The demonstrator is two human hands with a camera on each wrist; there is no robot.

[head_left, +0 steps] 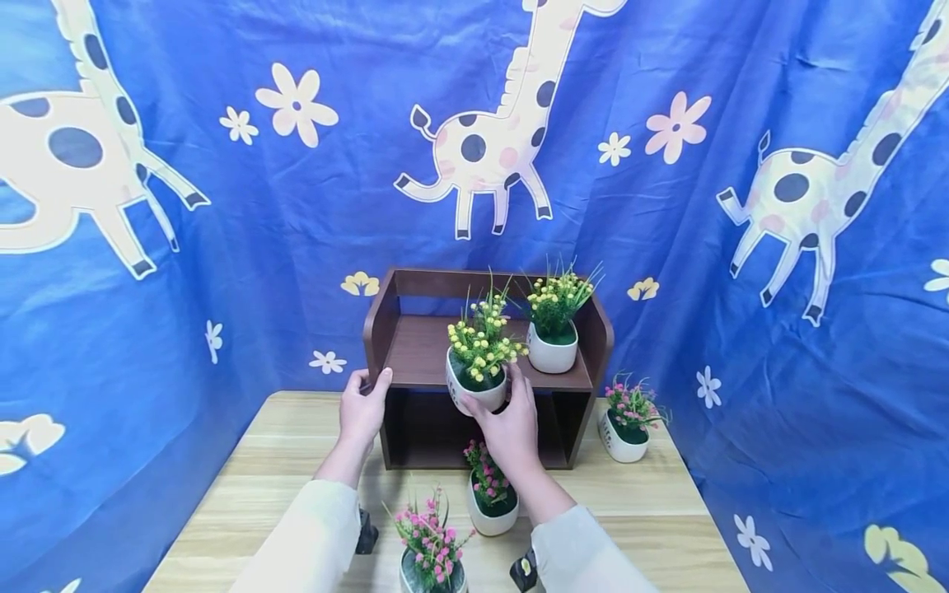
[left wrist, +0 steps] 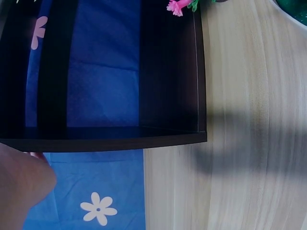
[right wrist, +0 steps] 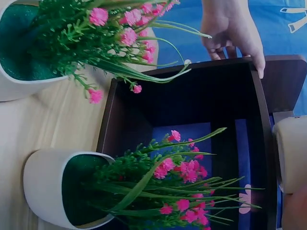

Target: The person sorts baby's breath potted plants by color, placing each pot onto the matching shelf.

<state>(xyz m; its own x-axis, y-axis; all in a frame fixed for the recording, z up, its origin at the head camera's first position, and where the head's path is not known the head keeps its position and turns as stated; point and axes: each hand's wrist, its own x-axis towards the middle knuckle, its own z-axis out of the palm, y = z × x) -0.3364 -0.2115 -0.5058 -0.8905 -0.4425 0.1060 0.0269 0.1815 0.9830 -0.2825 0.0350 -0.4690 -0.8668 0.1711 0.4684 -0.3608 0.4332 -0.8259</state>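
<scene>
On the upper board of the dark wooden shelf (head_left: 423, 350), your right hand (head_left: 507, 424) wraps around a white pot of yellow flowers (head_left: 478, 366), right at the front edge. Your left hand (head_left: 362, 408) grips the shelf's left side panel, thumb over its edge. A second yellow-flowered pot (head_left: 552, 333) sits just behind (close enough for stems to tangle). Let go too near the lip and the pot could tip forward onto the pink-flowered pot (head_left: 491, 498) on the desk (head_left: 259, 469) below; pushing it back hard may knock its neighbour.
</scene>
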